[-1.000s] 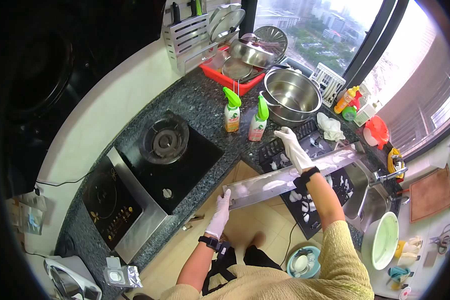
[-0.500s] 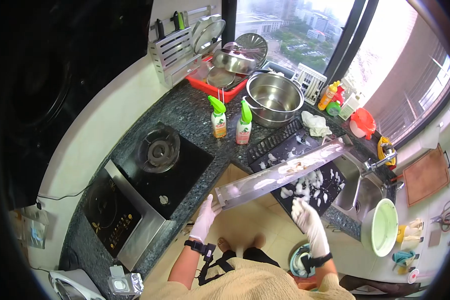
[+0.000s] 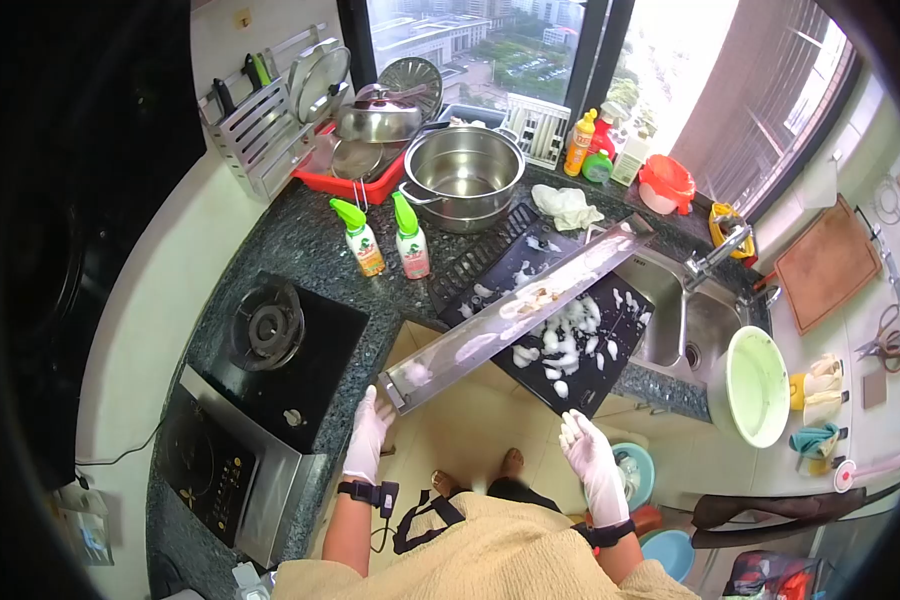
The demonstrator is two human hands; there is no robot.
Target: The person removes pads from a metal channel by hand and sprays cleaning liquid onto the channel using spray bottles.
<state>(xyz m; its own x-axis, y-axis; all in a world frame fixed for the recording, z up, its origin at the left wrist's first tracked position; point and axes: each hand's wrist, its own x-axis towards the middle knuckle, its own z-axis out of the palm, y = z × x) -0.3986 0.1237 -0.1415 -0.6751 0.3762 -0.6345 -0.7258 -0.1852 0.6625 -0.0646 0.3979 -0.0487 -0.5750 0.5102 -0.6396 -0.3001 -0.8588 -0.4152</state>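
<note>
A kitchen: the speckled desk carries a gas burner at nine o'clock and a steel pot at twelve, with a sink at three.

Dark-framed glass window; bright daylight, pale city buildings outside. Curved off-white wall at left. Speckled dark stone countertop. Beige tiled floor.

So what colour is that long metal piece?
Silvery grey; the long metal piece shows best in the head view.
</note>
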